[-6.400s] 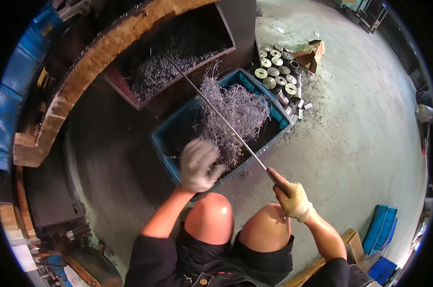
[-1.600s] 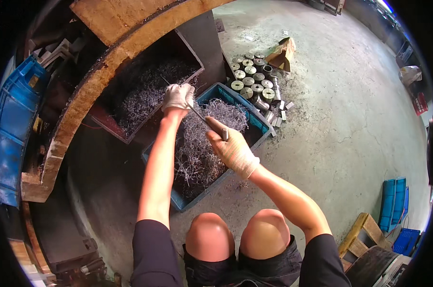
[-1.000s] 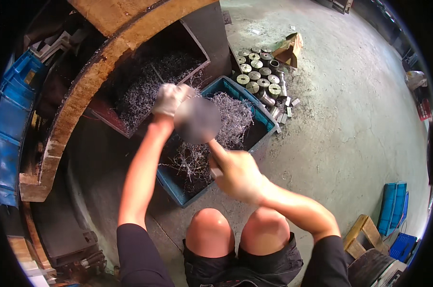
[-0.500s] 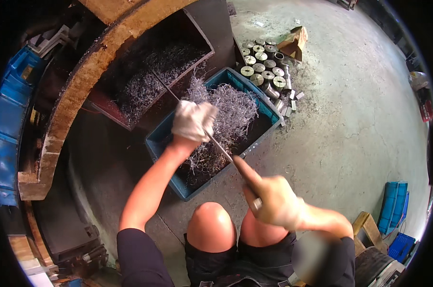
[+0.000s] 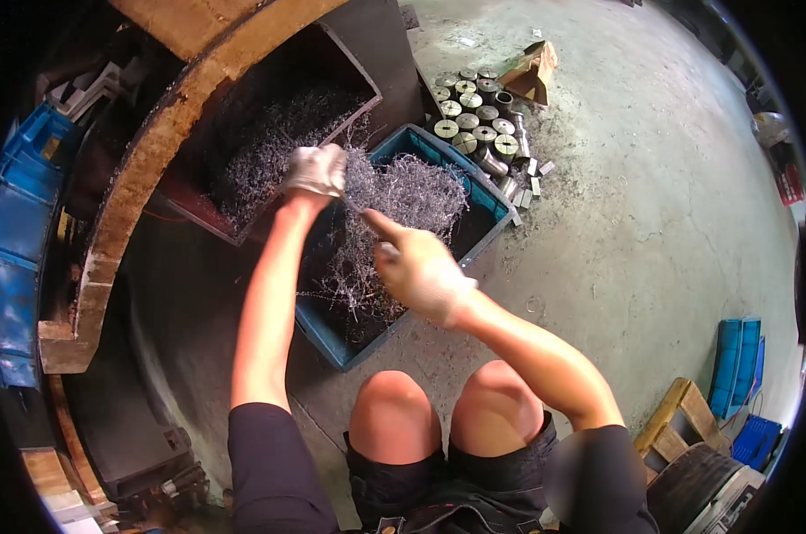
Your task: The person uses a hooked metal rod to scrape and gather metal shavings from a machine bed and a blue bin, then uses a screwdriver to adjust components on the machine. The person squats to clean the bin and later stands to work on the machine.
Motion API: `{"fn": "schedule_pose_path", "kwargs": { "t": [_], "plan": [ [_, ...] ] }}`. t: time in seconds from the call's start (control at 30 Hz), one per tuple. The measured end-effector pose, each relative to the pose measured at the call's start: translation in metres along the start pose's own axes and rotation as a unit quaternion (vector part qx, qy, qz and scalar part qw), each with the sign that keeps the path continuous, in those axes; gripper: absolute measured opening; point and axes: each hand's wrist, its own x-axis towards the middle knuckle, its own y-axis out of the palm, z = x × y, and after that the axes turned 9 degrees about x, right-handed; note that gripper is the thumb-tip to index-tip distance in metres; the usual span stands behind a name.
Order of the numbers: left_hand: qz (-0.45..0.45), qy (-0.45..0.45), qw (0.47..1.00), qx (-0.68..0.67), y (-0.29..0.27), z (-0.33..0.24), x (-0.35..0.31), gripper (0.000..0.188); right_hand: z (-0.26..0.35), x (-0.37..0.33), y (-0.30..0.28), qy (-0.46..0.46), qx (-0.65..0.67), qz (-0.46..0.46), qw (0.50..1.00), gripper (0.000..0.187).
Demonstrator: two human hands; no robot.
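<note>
Both my hands wear pale work gloves and grip a thin metal rod. My left hand is closed round its forward part, over the lip of a dark metal chip bin. Closer to me, my right hand is closed on its rear end, above a blue plastic crate. Curly metal shavings are heaped in the crate. More shavings lie in the bin. The rod's far end cannot be made out.
Beyond the crate stand several round metal pieces, beside a torn cardboard box. A curved, rusty yellowish machine frame arches at left. Blue containers and a wooden piece lie at right. My knees are near the crate.
Both hands have moved forward and to the left with the rod. My right hand has gone from above my knee to over the crate, closer to my left hand.
</note>
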Motion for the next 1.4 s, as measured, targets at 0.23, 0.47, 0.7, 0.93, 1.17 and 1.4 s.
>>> {"fn": "schedule_pose_path", "kwargs": {
  "t": [0.23, 0.47, 0.7, 0.93, 1.17, 1.4],
  "plan": [
    [-0.175, 0.119, 0.973, -0.089, -0.043, -0.129, -0.049, 0.012, 0.038, -0.114, -0.102, 0.061, -0.043, 0.101, 0.992, 0.057],
    [-0.142, 0.261, 0.955, -0.001, -0.059, -0.087, -0.051, 0.011, 0.025, -0.152, -0.076, -0.053, -0.117, 0.087, 0.988, 0.067],
    [-0.163, 0.097, 0.982, -0.004, -0.010, -0.008, -0.039, 0.017, 0.011, -0.106, -0.029, 0.006, -0.096, 0.099, 0.990, 0.063],
    [-0.201, 0.067, 0.976, -0.056, -0.029, -0.100, -0.066, 0.018, 0.036, -0.159, -0.123, 0.048, -0.138, 0.169, 0.975, 0.063],
    [-0.190, 0.163, 0.966, -0.069, -0.061, -0.137, -0.089, 0.021, 0.041, -0.227, -0.137, 0.032, -0.165, 0.168, 0.971, 0.060],
    [-0.188, 0.188, 0.964, 0.017, -0.046, -0.081, -0.036, 0.018, -0.019, -0.173, -0.085, -0.132, -0.224, 0.035, 0.965, 0.061]
  ]
}}
